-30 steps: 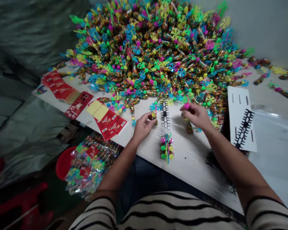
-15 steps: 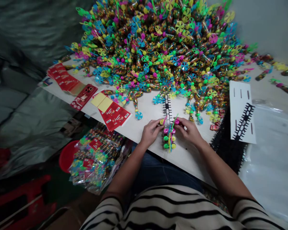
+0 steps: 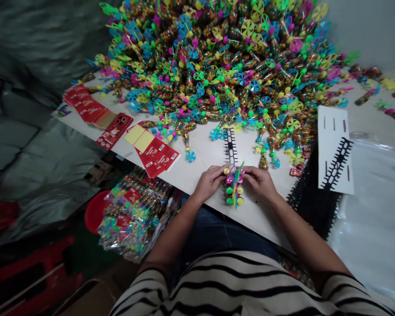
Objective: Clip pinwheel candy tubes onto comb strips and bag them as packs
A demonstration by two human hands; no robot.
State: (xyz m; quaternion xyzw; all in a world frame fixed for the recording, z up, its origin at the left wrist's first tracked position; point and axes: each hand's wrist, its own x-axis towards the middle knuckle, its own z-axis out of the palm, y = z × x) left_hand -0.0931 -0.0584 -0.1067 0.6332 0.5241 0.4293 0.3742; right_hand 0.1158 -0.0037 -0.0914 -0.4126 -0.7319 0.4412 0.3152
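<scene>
A black notched plastic strip (image 3: pixel 231 147) lies on the white table (image 3: pixel 204 162), its near end filled with colourful pinwheel candy tubes (image 3: pixel 234 192). My left hand (image 3: pixel 211 181) pinches a yellow-capped tube at the strip's left side. From the right, my right hand (image 3: pixel 258 180) has its fingers closed on a pink-capped tube. Both hands meet at the filled part of the strip near the table's front edge.
A huge heap of pinwheel candy tubes (image 3: pixel 230 57) covers the far table. Red header cards (image 3: pixel 158 156) and a red phone (image 3: pixel 114 131) lie left. A white card with a black strip (image 3: pixel 335 151) and a pile of black strips (image 3: pixel 312 197) sit right. Bagged sets (image 3: pixel 131 215) rest below.
Both hands came back from the heap's edge, each with a tube, and drew together at the filled end of the black strip near the table's front edge.
</scene>
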